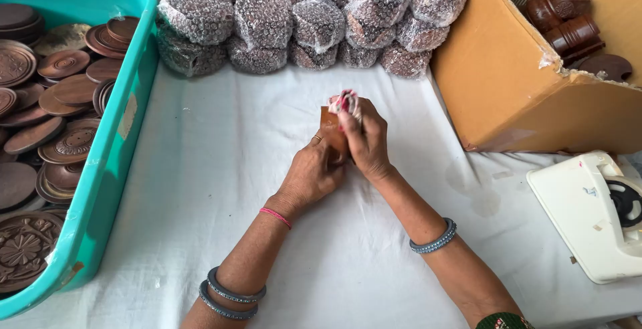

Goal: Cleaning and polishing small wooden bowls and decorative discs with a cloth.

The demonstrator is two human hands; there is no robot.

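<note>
My left hand grips a small brown wooden piece from below, over the middle of the white cloth. My right hand is closed on a crumpled pink and white cloth and presses it against the top of the wooden piece. Both hands touch each other. Most of the wooden piece is hidden by the fingers.
A teal plastic tub of round carved wooden discs stands at the left. Several bubble-wrapped bundles are piled at the back. A cardboard box with dark wooden parts sits at the right, with a white tape dispenser in front of it.
</note>
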